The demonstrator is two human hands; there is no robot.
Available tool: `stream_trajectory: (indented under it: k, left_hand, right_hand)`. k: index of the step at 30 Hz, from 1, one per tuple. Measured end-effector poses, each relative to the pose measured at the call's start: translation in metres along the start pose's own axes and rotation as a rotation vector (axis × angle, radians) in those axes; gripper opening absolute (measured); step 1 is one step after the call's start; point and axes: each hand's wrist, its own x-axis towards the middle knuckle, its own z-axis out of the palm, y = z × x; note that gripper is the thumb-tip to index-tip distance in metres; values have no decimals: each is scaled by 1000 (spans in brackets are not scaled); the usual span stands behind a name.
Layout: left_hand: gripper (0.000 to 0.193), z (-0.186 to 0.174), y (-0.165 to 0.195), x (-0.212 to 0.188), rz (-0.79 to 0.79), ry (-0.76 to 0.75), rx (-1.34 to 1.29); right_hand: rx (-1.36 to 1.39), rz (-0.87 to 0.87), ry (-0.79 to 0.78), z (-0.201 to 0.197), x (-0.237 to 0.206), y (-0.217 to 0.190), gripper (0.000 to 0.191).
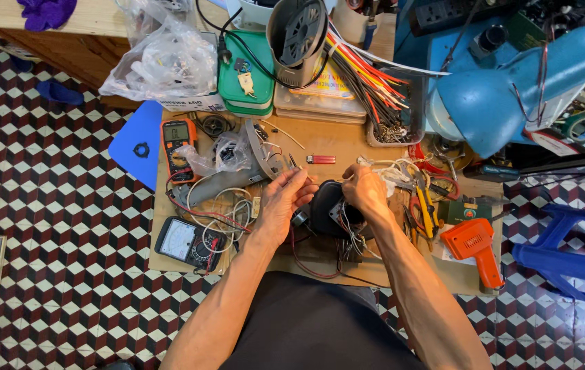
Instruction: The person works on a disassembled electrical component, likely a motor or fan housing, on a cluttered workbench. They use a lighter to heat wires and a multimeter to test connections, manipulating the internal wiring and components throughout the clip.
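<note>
A black motor-like part [324,209] with thin wires sprouting from it lies on the wooden board [347,140] between my hands. My left hand [284,202] sits at its left side with fingertips pinched around a thin wire or small tool; what exactly is hard to tell. My right hand [364,188] rests on the part's upper right, fingers closed on a bundle of white wires [392,168].
An orange multimeter [177,147] and an analog meter [186,243] lie left. An orange soldering gun [476,247] and yellow-handled pliers [426,209] lie right. A red lighter [321,159], cable bundle [368,79], blue lamp [512,89] and plastic bag [165,62] crowd the back. Blue stool [573,253] at right.
</note>
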Motion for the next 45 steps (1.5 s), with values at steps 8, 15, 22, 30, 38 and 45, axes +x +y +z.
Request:
stream_trajectory:
  k: [8,15,22,30,38,45]
  left_hand:
    - [28,-12,8,12,-30,17,-158]
    - [26,-22,6,10,-121,68,-221]
    - [29,-16,5,0,-142,35,-222]
    - [31,-14,7,-6,-115,-6,-220]
    - [29,-14,7,-7,-115,3,-229]
    - [28,-13,9,-9,-109,1,-183]
  right_hand:
    - [712,-275,89,-17,-62,-14,27]
    - [878,-245,108,-4,-104,-36,20]
    - [779,-273,143,-6,-108,-41,19]
    - [734,-292,147,-7,-109,-42,19]
    - [734,-337,151,-3,-107,-41,18]
    - [705,-313,159,-3,-107,-41,18]
